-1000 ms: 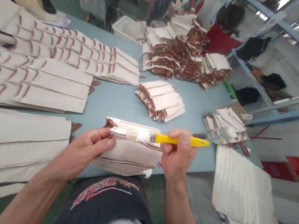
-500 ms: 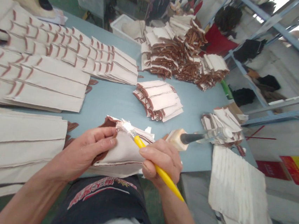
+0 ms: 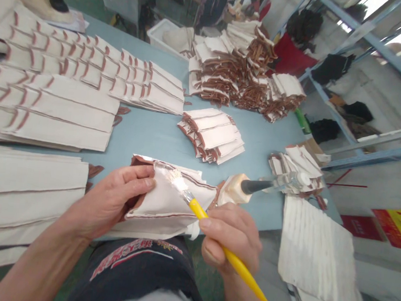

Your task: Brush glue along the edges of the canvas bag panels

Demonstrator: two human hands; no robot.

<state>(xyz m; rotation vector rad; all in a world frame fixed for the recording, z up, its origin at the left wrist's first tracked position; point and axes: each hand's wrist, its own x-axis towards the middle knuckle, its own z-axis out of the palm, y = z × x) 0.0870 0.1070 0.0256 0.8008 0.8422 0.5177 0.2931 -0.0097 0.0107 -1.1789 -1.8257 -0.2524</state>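
My left hand (image 3: pixel 110 198) pinches the left end of a small stack of white fabric pieces with brown edging (image 3: pixel 167 204) at the near edge of the blue table (image 3: pixel 152 134). My right hand (image 3: pixel 232 241) is closed on a yellow-handled brush (image 3: pixel 214 232). The brush's white bristles rest on the top piece near its upper edge. The handle slants down to the right past my wrist.
Rows of overlapped white pieces (image 3: pixel 49 103) cover the table's left. A fanned stack (image 3: pixel 212 135) lies in the middle, and tall piles (image 3: pixel 243 69) stand at the back. A glue pot with a dark-handled tool (image 3: pixel 242 187) sits right of my hands. White sheets (image 3: pixel 318 252) hang off the right.
My right hand swung the brush from lying level across the stack to slanting, handle toward me, and drew back down and right. The glue pot came into sight.
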